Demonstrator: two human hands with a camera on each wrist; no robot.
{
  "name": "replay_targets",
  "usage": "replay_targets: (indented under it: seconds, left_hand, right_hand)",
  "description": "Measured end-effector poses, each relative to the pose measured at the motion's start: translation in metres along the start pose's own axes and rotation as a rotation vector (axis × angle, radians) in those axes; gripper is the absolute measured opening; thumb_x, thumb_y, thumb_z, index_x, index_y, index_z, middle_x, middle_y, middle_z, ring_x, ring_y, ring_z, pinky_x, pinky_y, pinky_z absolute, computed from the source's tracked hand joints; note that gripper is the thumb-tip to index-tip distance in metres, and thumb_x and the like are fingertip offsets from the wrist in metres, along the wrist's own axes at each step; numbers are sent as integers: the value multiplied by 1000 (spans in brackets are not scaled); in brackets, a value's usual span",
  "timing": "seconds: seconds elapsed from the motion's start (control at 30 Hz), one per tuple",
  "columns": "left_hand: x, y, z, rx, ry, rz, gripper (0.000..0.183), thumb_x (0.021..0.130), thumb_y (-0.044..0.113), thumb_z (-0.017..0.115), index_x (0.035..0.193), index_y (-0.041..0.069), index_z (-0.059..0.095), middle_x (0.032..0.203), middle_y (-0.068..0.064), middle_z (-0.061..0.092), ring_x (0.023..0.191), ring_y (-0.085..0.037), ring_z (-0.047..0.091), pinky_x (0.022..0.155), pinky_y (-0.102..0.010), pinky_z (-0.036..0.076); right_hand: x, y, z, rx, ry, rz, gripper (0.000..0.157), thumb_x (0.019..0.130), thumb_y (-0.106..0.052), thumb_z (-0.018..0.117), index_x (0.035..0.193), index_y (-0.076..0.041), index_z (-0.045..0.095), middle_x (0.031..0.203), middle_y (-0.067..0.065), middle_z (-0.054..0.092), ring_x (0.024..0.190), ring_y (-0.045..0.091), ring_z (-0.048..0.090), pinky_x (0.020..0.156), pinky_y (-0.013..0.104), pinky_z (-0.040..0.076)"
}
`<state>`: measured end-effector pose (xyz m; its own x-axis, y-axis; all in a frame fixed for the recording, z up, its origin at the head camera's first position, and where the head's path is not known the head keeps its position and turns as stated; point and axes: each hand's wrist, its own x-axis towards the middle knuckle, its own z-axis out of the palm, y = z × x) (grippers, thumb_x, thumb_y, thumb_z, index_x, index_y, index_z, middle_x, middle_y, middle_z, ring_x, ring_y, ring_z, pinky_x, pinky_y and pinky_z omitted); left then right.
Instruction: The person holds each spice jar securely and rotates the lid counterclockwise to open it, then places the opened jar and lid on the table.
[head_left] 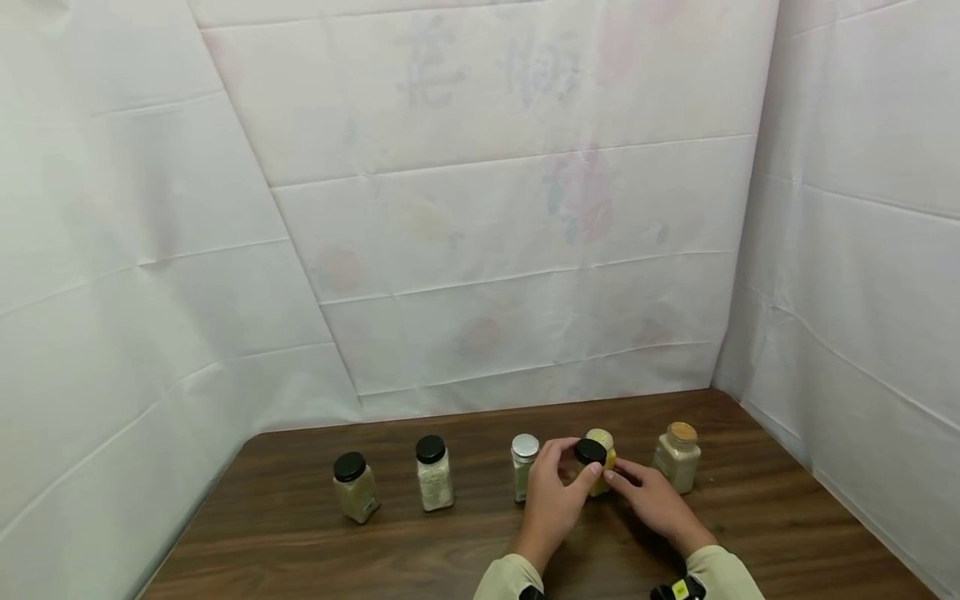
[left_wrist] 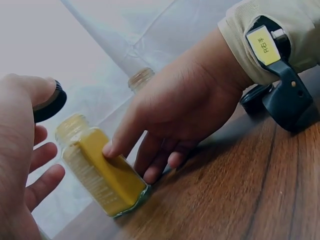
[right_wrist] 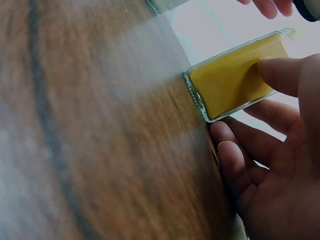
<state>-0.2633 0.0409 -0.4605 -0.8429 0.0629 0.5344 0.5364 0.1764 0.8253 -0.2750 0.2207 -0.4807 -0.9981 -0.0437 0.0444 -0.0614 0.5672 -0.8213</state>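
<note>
My left hand [head_left: 553, 497] pinches a black lid [head_left: 591, 451] between thumb and fingers. In the left wrist view that lid [left_wrist: 52, 103] is apart from the yellow spice jar [left_wrist: 107, 172], just above its uncovered mouth. My right hand [head_left: 656, 504] grips this glass jar around its side, thumb on one face and fingers behind, as the right wrist view shows the jar [right_wrist: 235, 77] standing on the table. Several of the left fingers [left_wrist: 45, 155] extend loosely beside the jar's neck.
A silver-capped jar [head_left: 525, 448] of green stuff stands just left of my hands. Farther left are two black-lidded jars, one pale green [head_left: 435, 483] and one tan [head_left: 357, 498]. A cream-coloured jar [head_left: 677, 458] with an orange-brown top stands right. White cloth [head_left: 480, 208] walls the wooden table [head_left: 300, 558].
</note>
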Motion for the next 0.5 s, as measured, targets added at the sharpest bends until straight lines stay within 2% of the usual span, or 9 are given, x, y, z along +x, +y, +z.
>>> replay_targets:
  seconds: [0.2, 0.5]
  left_hand:
    - [-3, 3, -4, -38, -63, -32, 36, 82, 35, 70, 113, 22, 57, 103, 9, 56, 90, -9, 59, 72, -32, 51]
    - [-7, 4, -10, -50, -99, -97, 35, 80, 28, 72, 110, 21, 56, 102, 8, 58, 84, -12, 60, 70, -28, 51]
  right_hand:
    - [0, -1, -3, -14, -15, 15, 72, 85, -60, 51, 134, -7, 50, 130, 15, 52, 122, 35, 44, 93, 54, 36]
    - [0, -2, -2, -29, -14, 1, 72, 85, -60, 52, 132, -5, 51, 129, 16, 53, 121, 36, 44, 94, 55, 35]
